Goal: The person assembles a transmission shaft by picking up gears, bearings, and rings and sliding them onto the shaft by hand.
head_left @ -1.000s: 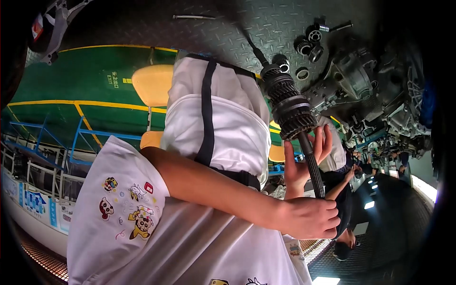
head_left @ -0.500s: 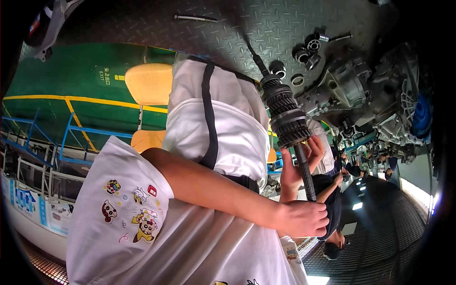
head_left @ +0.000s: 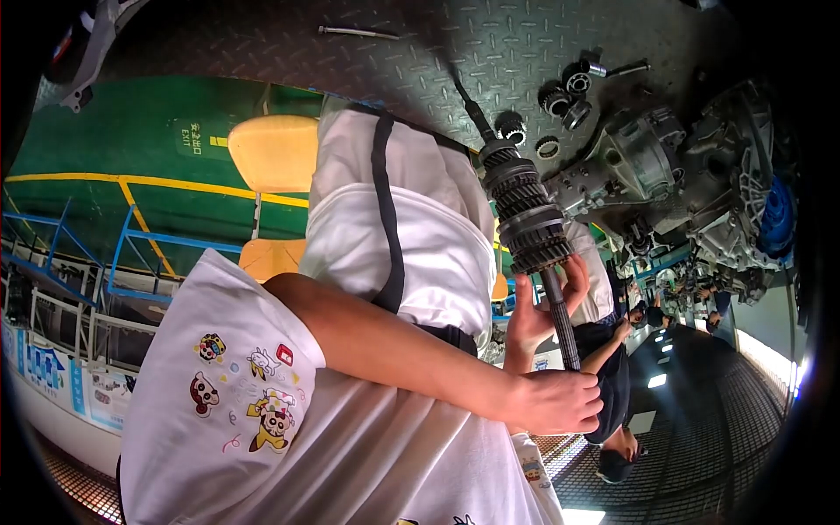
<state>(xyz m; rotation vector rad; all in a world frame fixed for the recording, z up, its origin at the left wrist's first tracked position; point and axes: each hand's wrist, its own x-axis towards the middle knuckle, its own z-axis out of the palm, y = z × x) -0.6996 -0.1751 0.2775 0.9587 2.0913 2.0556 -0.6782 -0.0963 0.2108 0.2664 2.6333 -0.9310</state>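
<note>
A long metal gear shaft (head_left: pixel 528 206), stacked with several toothed gears, slants through the middle right of the head view. My left hand (head_left: pixel 556 402) is closed in a fist around the lower end of its bare splined rod. Just below the largest gears, my right hand (head_left: pixel 531 322) is curled about the rod, with fingers on both sides of it. Part of this hand is hidden behind the rod and the left forearm. The thin far end of the shaft points toward the metal tread-plate surface (head_left: pixel 490 66).
Loose gear rings (head_left: pixel 548 147), a bearing (head_left: pixel 577 82) and a bolt-like rod (head_left: pixel 359 32) lie on the plate. A gearbox housing (head_left: pixel 639 162) stands at right. Yellow chairs (head_left: pixel 273 153) are at left. A person in dark clothes (head_left: pixel 610 385) appears upside down behind my hands.
My right hand's fingers have shifted slightly to the left around the rod. My left fist and the gear shaft have hardly moved.
</note>
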